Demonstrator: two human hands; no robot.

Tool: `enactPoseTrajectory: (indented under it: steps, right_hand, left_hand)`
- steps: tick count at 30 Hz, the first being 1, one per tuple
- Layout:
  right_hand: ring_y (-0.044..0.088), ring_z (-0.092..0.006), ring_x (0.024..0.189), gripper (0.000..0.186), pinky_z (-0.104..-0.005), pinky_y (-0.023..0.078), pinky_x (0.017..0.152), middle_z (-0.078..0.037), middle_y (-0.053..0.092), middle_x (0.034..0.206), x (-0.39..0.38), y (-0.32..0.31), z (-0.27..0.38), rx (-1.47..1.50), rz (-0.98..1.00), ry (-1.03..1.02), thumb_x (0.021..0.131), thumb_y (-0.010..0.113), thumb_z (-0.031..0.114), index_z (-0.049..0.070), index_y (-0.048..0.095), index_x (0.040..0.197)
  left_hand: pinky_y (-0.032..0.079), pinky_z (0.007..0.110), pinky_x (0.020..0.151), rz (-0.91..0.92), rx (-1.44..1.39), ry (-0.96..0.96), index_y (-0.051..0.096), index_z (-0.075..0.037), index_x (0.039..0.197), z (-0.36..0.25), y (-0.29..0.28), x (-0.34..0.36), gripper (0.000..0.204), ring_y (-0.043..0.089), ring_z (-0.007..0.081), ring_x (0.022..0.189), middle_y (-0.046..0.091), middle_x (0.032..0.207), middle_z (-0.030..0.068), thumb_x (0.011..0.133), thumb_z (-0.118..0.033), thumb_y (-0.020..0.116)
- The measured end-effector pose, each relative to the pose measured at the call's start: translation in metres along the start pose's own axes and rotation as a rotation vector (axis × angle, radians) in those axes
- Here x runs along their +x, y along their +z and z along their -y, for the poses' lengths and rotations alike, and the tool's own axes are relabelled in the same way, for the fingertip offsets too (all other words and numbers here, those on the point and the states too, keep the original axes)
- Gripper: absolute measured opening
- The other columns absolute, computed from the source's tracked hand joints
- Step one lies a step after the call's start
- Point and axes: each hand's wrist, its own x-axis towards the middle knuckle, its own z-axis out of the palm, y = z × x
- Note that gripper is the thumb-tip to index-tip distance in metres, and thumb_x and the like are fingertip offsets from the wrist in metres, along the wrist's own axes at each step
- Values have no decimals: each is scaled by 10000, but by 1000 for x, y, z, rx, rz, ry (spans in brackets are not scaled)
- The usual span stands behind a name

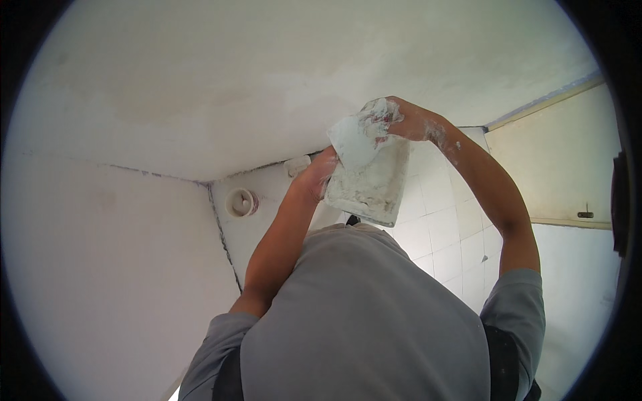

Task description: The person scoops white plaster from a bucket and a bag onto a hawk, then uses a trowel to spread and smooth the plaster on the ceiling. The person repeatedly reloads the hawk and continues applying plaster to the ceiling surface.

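Observation:
My left hand [321,172] is closed on the left side of a grimy, pale rectangular board [366,194], held out in front of my body. Over the board's upper part, my right hand [409,122] has its fingers bent round a tool smeared with white paste, its handle mostly hidden. The tool's flat white-coated blade [351,140] lies on or just over the board; I cannot tell whether they touch. White paste coats my right fingers and wrist.
A white bucket [234,202] stands on the floor left of my left forearm, near a small pale slab [297,164]. White walls [107,234] rise at the left and ahead. Square tiles [441,220] lie right of me, with a cream door [548,154] at the right.

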Motion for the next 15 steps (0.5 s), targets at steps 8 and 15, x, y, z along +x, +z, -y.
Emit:
enactPoseTrajectory:
  steps: [8,15]
  right_hand:
    - [634,-203,984,365,-323,489,907,-110,681,1095,-16,-28,26,-295,-4,-114,792,718,91,40,643,1145]
    - [665,-208,806,285,-321,514,802,-75,719,975,-35,-18,-10,-200,-151,-405,779,716,38,56,690,1062]
  left_hand:
    - [582,400,824,-54,54,33,490,-47,1313,-22,15,18,472,668,221,995,620,1183,115,983,-385,484]
    - [567,359,848,-79,-28,-72,501,-28,1303,-41,27,2,509,654,203,987,636,1135,116,956,-400,530]
